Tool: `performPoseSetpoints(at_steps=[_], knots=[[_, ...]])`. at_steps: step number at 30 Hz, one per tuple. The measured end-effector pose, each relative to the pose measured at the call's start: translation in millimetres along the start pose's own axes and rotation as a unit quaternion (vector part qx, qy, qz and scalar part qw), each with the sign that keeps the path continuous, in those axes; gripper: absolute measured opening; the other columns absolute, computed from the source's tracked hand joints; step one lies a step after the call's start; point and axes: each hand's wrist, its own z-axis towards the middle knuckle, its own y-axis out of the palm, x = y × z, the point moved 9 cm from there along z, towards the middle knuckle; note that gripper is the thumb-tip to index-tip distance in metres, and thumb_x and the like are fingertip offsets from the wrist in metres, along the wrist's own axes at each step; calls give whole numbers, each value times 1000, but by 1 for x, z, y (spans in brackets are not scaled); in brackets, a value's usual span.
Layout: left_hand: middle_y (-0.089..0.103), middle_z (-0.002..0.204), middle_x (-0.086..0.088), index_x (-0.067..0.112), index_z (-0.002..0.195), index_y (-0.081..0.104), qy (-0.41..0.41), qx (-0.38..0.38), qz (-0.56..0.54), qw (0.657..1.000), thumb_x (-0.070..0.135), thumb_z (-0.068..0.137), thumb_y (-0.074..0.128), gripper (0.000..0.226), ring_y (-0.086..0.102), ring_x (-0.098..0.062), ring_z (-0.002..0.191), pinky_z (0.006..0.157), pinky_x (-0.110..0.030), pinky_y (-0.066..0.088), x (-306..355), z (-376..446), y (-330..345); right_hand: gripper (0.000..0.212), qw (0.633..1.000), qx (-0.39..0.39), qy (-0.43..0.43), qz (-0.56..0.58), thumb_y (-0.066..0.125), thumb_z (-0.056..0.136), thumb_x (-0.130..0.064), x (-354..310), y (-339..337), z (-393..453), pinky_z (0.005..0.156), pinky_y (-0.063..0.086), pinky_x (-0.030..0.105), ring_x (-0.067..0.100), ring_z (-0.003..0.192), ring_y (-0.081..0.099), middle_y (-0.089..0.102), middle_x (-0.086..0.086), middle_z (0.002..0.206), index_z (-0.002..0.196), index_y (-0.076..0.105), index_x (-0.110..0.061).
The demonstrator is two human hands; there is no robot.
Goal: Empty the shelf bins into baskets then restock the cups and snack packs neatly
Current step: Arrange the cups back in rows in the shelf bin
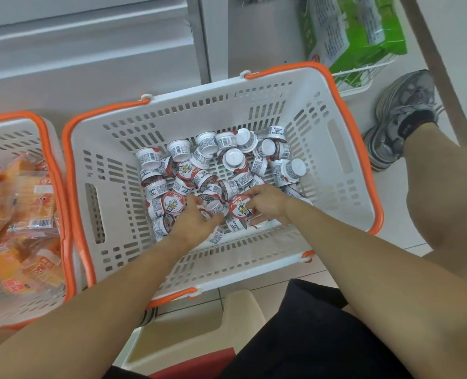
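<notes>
While the right hand pinches one lid-up cup, loose cups lie just beyond the left hand (fingers curled, hold unclear).

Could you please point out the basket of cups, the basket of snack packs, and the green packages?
Cup basket [333, 149]: head view, right inner wall.
Snack pack basket [16, 124]: head view, far rim.
Green packages [374, 36]: head view, top pack.

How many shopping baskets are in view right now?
2. The basket of cups sits in the centre, both hands inside it; the basket of orange snack packs sits at the left edge, partly cut off.
</notes>
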Motion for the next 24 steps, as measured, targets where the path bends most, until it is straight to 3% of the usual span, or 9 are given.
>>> performPoseSetpoints(at_steps=[2,4,8,10,15,18,20,24], knots=[[68,102,-12,13,139,35,9,45,109,993,54,91,61,68,61,-20,74,70,-32,45,2,10,-8,37,1000,5,-3,-10,57,97,0,-1,-1,1,78,62,39,27,89,73,67,17,118,132,58,-10],[64,117,-10,13,138,44,26,31,187,982,59,85,67,74,62,-23,89,74,-32,47,9,21,-5,35,1000,8,-7,-19,58,96,0,-2,-2,-2,81,62,40,24,85,69,66,14,117,129,59,-12],[57,120,-4,19,131,55,58,51,244,967,55,76,79,70,56,-26,109,84,-37,51,20,29,-6,32,1000,12,-11,-20,59,96,0,-2,-6,-3,77,61,37,20,80,65,65,13,114,124,61,-15],[56,117,-3,18,126,60,67,72,268,958,55,81,74,60,57,-24,104,83,-37,52,24,27,-9,31,1000,14,-12,-16,61,96,-2,-2,-8,-3,78,62,38,18,75,64,67,13,109,125,62,-13],[70,88,-5,11,114,67,42,43,132,989,52,86,70,49,66,-17,63,58,-25,51,27,13,-20,26,1000,9,-12,-2,61,96,-3,-11,-9,-9,70,62,32,20,75,65,68,14,99,121,63,-8],[64,70,-1,17,103,66,29,9,50,998,56,85,69,43,51,0,39,51,-21,42,26,-2,-38,20,999,-12,-28,11,60,96,-5,-36,-6,-25,73,63,34,26,79,68,68,18,103,115,64,-5],[65,68,-2,12,93,70,37,18,20,999,58,84,69,47,47,-1,38,51,-21,42,32,-15,-65,25,997,-40,-61,20,58,96,-7,-65,2,-40,72,62,34,28,87,69,66,22,115,121,62,-2],[66,65,2,9,86,74,69,72,-5,995,56,83,68,47,53,-3,47,48,-14,42,56,-61,-149,18,979,-75,-179,64,54,101,-11,-141,31,-87,82,62,46,31,86,70,70,19,110,111,62,2]])
